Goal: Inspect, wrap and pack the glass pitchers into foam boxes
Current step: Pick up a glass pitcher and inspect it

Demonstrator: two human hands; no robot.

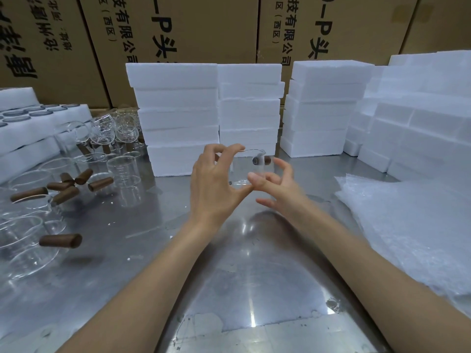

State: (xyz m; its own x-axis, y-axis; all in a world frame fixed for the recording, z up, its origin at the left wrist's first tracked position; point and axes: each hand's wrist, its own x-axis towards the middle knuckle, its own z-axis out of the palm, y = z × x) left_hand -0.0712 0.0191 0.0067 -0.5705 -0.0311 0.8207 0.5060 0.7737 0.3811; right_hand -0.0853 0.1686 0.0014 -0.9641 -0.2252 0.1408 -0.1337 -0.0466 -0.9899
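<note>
I hold a clear glass pitcher (pixel 248 166) up over the middle of the steel table, its brown wooden handle pointing away from me. My left hand (pixel 216 182) grips its rim and base between fingertips and thumb. My right hand (pixel 277 186) touches the right side with fingers spread. Several more glass pitchers (pixel 58 189) with wooden handles stand and lie at the left. Stacks of white foam boxes (pixel 178 118) rise behind my hands. Bubble wrap sheets (pixel 407 225) lie at the right.
The steel table (pixel 244 276) stretches toward me. More foam boxes (pixel 420 110) are piled at the far right, and foam trays (pixel 23 128) with round holes sit at the far left. Brown cardboard cartons (pixel 204 26) form a wall behind.
</note>
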